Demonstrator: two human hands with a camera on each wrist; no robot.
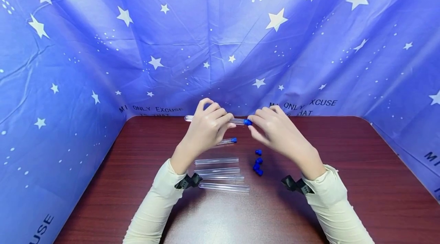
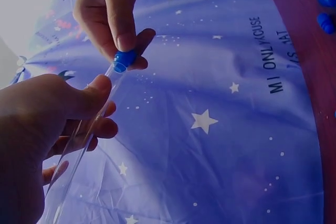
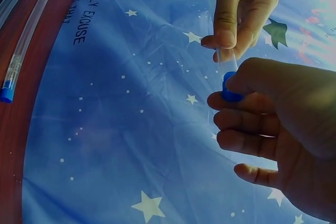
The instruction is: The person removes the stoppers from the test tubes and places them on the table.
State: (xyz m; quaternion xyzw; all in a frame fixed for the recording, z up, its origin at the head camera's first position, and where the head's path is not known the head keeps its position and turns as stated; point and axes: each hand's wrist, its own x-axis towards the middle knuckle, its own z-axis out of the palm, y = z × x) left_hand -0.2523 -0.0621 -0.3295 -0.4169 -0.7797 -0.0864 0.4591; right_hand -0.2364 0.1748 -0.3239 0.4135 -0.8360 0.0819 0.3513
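Above the far part of the table, my left hand (image 1: 210, 125) grips a clear test tube (image 2: 73, 167) between thumb and fingers, its rounded end pointing left. My right hand (image 1: 275, 127) pinches a blue stopper (image 2: 125, 59) between thumb and forefinger. In the left wrist view the stopper's narrow part sits at the mouth of the tube; how deep it goes I cannot tell. The right wrist view shows the right thumb partly covering the stopper (image 3: 230, 87). Below the left hand lies a tube with a blue stopper (image 1: 228, 141), partly hidden by that hand.
Several unstoppered clear tubes (image 1: 224, 187) lie side by side on the dark red table (image 1: 275, 213), near the left forearm. To their right are several loose blue stoppers (image 1: 258, 160). A blue curtain with white stars (image 1: 213, 37) stands behind the table and along its sides.
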